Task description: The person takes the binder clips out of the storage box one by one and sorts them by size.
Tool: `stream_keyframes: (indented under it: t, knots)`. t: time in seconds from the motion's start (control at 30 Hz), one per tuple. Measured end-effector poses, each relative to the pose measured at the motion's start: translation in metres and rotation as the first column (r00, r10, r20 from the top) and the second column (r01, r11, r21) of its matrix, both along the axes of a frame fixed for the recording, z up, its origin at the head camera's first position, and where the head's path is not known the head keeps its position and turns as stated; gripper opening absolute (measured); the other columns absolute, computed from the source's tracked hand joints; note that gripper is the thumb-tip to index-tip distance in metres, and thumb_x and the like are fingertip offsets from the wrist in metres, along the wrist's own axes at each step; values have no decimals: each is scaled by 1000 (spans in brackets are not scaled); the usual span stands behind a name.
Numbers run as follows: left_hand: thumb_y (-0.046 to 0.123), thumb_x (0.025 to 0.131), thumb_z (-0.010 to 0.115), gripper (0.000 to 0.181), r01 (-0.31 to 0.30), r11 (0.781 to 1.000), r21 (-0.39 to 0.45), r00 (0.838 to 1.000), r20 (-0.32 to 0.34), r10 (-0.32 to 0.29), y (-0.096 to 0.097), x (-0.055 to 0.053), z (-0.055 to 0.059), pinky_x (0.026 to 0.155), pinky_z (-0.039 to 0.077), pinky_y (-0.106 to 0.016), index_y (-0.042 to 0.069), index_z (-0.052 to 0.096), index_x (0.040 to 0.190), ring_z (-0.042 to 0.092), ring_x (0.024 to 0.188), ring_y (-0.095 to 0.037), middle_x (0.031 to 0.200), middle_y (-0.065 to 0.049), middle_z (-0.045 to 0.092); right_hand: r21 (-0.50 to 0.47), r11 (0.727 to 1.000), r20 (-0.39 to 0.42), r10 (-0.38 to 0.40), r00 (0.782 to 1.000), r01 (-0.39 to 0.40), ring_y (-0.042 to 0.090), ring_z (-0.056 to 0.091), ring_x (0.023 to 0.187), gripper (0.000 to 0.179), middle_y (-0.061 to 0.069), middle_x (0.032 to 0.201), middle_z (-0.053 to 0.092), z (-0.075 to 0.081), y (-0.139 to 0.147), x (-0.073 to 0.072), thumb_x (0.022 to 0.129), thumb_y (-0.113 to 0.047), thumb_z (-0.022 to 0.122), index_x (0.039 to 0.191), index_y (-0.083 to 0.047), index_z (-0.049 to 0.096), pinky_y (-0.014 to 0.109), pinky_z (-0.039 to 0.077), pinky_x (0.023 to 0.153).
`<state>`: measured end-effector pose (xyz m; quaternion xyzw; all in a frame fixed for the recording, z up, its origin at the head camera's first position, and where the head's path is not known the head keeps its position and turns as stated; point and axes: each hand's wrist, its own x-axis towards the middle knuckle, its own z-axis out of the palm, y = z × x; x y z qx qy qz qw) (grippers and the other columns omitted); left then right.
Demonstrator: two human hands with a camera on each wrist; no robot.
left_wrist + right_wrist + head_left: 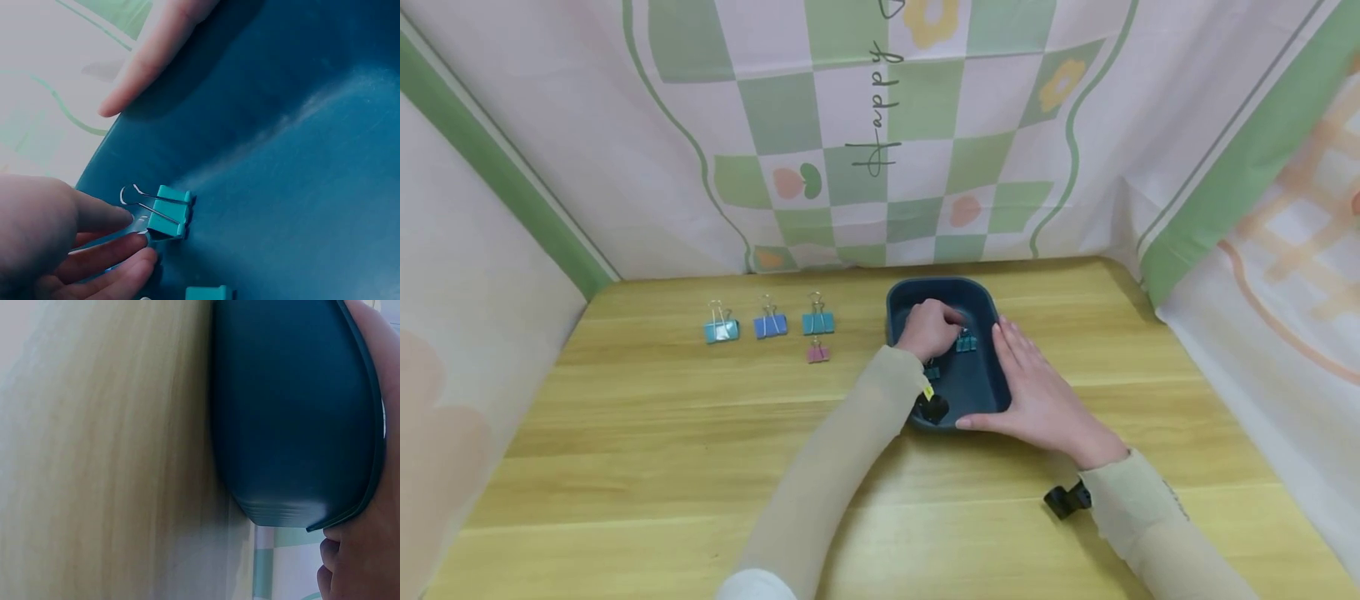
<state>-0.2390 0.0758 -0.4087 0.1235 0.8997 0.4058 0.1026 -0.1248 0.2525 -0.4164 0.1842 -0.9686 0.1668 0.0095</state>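
Note:
My left hand [931,327] reaches into a dark blue tray [951,287]. Its fingertips pinch at the wire handle end of a teal binder clip [167,212], which lies on the tray floor. Just where thumb and fingers meet is partly hidden. Another teal clip [208,292] sits in the tray beside it, by the left wrist. Along the tray's right side my right hand [1045,400] rests with straight fingers against the rim, its thumb spread to the near edge. One of its fingers [147,69] also shows over the tray wall in the left wrist view.
Left of the tray, a light blue clip [722,332], a blue clip [771,326] and a teal clip [817,323] stand in a row on the wooden table [662,450]. A small pink clip [817,354] lies nearer. Patterned cloth [850,108] hangs behind.

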Motion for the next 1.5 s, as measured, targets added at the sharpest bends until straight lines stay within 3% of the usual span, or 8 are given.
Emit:
stream_keyframes:
  t: [0.13, 0.33, 0.63, 0.87, 1.3, 1.5]
  knots:
    - [13, 94, 75, 26, -8, 1000, 11, 1000, 20, 8, -4, 0, 0, 84, 55, -28, 12, 76, 120, 61, 94, -13, 112, -1, 71, 7, 1000, 11, -5, 1000, 5, 30, -2, 154, 136, 12, 169, -5, 1, 0, 0, 74, -84, 66, 162, -3, 1, 55, 14, 121]
    - [22, 86, 85, 33, 49, 998, -37, 998, 27, -48, -3, -3, -4, 82, 56, -27, 11, 77, 116, 63, 90, -11, 107, 0, 71, 12, 1000, 19, -19, 1000, 19, 27, -3, 154, 137, 10, 169, -6, 1, 0, 0, 73, -85, 66, 162, -4, 1, 53, 13, 121]
    - [21, 85, 86, 21, 79, 986, -146, 996, 64, -70, 4, -2, -4, 81, 55, -29, 15, 79, 104, 60, 89, -12, 102, 3, 69, -7, 1000, 2, 0, 1000, 0, 29, -2, 154, 136, 11, 169, -5, -1, 0, 1, 73, -83, 68, 162, -3, 3, 54, 15, 121]
    - [19, 88, 84, 12, 89, 984, -152, 993, 90, -76, 7, 0, -1, 84, 55, -30, 17, 80, 99, 61, 91, -12, 101, 5, 70, 4, 1000, 20, -12, 1000, 11, 25, -4, 154, 137, 8, 169, -8, 0, 0, 0, 72, -85, 67, 162, -5, 1, 51, 13, 122]
    - [16, 90, 81, 15, 200, 970, -134, 979, 70, -192, 9, 0, -1, 82, 53, -25, 15, 80, 105, 61, 97, -11, 105, 4, 71, 5, 1000, 36, -20, 999, 19, 24, -6, 154, 138, 7, 169, -9, 0, 0, -1, 71, -86, 66, 162, -7, -2, 51, 12, 122]
    - [18, 93, 78, 10, 191, 974, -122, 981, 68, -184, 12, 0, 0, 79, 53, -23, 16, 80, 103, 60, 91, -9, 102, 5, 70, -6, 1000, 25, -4, 1000, 4, 28, -3, 154, 136, 12, 169, -5, 2, 0, 0, 74, -83, 66, 162, -5, -1, 53, 12, 121]
